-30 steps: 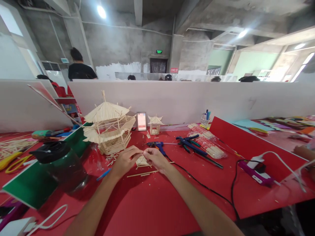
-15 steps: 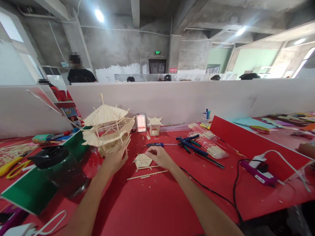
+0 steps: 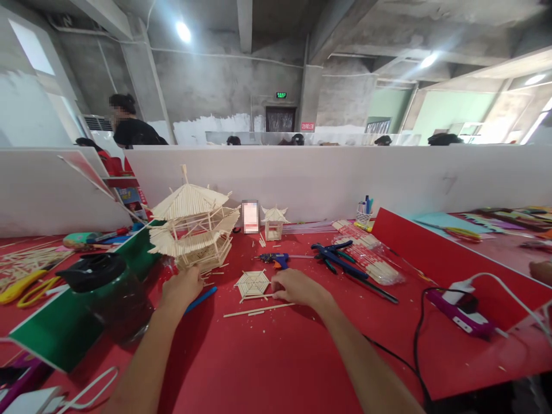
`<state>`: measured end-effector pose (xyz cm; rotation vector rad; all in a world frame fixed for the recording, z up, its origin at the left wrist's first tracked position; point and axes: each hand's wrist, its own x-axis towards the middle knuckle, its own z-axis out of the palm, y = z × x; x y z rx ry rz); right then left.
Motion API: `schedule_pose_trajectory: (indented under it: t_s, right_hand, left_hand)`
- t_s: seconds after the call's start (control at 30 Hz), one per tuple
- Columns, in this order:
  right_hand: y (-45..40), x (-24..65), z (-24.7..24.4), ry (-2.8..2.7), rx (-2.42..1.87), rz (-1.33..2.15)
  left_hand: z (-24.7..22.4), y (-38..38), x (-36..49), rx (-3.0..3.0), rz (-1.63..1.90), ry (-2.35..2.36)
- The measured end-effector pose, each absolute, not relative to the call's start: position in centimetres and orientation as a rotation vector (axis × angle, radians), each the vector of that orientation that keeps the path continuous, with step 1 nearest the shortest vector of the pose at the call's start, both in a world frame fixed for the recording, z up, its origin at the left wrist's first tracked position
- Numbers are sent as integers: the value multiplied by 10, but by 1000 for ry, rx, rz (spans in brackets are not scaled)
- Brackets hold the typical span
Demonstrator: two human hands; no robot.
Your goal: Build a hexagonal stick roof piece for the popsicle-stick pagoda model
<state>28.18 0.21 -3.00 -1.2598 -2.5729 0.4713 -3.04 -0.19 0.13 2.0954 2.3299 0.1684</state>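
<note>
A hexagonal piece made of thin sticks (image 3: pixel 253 284) lies flat on the red table. My right hand (image 3: pixel 297 287) is at its right edge, fingers bent together near the end of a short stick; what they grip is too small to make out. My left hand (image 3: pixel 181 286) rests by the base of the large stick pagoda (image 3: pixel 194 227), fingertips partly hidden, beside a blue tool (image 3: pixel 201 299). Loose sticks (image 3: pixel 259 310) lie in front of the hexagon. Behind it are a glue gun (image 3: pixel 275 259) and a small stick pavilion (image 3: pixel 273 223).
A dark bottle (image 3: pixel 110 296) stands left by a green divider (image 3: pixel 56 322). Blue-handled pliers (image 3: pixel 340 259) and bagged sticks (image 3: pixel 371 256) lie to the right. A power strip (image 3: pixel 461 315) with cables is by the red divider (image 3: pixel 431 247). A person (image 3: pixel 133 126) is beyond the partition.
My left hand has moved left and down, uncovering the blue tool and short sticks. My right hand has shifted right and down, off the hexagon's top, and more of the glue gun shows.
</note>
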Motion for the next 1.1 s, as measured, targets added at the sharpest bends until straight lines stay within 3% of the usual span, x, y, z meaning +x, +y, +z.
schedule_pose_trajectory:
  t_s: [0.13,0.3,0.43,0.57,0.93,1.1]
  right_hand:
    - [0,281,-26,-2622,-1262,464]
    - [-4,286,-18,-2586,-1242,474]
    - [-5,288,-17,-2579,-1247,488]
    - [-4,285,-20,-2613,-1178,537]
    - [3,309,-18,-2642,-1111,781]
    - [3,316,-10,-2246,-881,983]
  left_hand:
    - [8,-5,-20,2060,30,2416]
    - [7,-4,-10,2220,193,2280]
    - [-3,-2,5,2542,506,1622]
    - [-19,-4,26,2598,475,1206]
    - [-42,7,30,2592,461,1125]
    - [-42,5,30,2604,469,1109]
